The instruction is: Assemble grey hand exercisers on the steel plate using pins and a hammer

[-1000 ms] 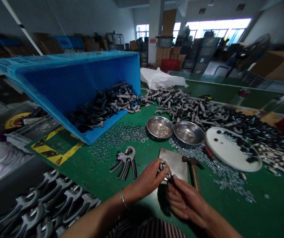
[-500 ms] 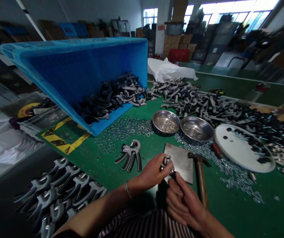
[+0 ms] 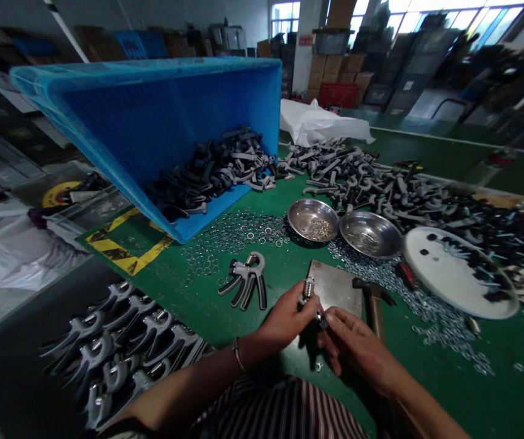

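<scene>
My left hand (image 3: pixel 289 314) is closed around a partly hidden hand grip strengthener, its coil spring (image 3: pixel 308 288) standing up above the fingers. My right hand (image 3: pixel 357 344) pinches with thumb and forefinger at the dark end (image 3: pixel 323 322) of the same piece, its other fingers curled loosely below. Beneath the hands a small shiny metal bit (image 3: pixel 319 367) lies on the green table. Left of them rests a hand grip strengthener (image 3: pixel 246 280) with grey and black handles. A flat metal plate (image 3: pixel 335 286) lies just beyond the hands, and a hammer (image 3: pixel 374 311) beside it.
A tipped blue crate (image 3: pixel 152 64) holds grey and black handles. Metal rings (image 3: pixel 225 238) lie scattered before two steel bowls (image 3: pixel 313 204), (image 3: pixel 371 221). A white plate (image 3: pixel 440 268) carries black knobs; a red-handled tool (image 3: pixel 407 275) lies nearby. Finished-looking grips (image 3: pixel 119 366) fill the lower left.
The view has shifted slightly. My right hand's lower fingers have loosened and moved away from the curled pose, and the small metal bit on the table now shows. The left hand keeps its hold.
</scene>
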Demonstrator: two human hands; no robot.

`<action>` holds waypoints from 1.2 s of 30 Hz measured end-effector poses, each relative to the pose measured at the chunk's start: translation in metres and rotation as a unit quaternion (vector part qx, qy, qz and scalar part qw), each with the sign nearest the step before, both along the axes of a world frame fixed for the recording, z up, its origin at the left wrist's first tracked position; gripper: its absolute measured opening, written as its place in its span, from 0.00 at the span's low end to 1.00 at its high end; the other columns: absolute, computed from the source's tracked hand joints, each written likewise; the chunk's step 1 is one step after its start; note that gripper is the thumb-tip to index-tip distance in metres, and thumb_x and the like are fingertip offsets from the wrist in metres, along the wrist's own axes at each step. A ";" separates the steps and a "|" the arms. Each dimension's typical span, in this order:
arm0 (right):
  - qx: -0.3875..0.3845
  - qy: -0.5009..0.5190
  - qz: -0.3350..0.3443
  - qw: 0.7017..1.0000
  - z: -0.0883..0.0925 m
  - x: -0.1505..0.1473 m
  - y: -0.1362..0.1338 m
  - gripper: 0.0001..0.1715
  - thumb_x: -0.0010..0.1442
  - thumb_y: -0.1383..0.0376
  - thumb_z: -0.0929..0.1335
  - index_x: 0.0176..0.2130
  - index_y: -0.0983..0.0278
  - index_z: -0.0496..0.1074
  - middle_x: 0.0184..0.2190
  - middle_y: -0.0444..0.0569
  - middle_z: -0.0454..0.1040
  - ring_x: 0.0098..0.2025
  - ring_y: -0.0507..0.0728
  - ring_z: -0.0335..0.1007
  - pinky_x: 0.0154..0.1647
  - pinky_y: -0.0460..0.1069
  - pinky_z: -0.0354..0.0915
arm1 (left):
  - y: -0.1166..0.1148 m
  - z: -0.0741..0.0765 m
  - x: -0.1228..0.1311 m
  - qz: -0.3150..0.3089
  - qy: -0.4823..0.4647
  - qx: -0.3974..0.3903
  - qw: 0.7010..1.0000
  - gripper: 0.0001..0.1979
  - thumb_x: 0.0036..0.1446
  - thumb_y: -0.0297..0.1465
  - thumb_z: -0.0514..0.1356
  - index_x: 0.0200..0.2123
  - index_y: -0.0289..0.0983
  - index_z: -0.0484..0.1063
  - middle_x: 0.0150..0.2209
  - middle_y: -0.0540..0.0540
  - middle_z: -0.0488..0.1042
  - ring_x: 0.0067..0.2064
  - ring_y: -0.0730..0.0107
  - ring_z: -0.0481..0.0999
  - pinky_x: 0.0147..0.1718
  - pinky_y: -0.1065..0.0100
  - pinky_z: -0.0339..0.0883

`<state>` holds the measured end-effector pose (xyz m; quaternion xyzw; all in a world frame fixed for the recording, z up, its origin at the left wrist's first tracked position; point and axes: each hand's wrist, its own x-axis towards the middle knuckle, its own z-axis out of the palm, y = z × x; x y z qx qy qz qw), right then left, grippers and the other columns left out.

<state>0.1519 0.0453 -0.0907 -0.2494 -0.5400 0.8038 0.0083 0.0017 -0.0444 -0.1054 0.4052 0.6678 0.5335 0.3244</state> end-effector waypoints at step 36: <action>0.157 -0.058 0.036 0.985 -0.019 0.001 -0.004 0.40 0.65 0.36 0.50 0.48 0.63 0.67 0.28 0.48 0.77 0.17 0.53 0.65 0.17 0.46 0.61 | -0.006 -0.009 -0.011 0.003 -0.018 -0.017 1.000 0.14 0.67 0.42 0.52 0.37 0.37 0.65 0.33 0.49 0.70 0.34 0.70 0.70 0.34 0.71 0.63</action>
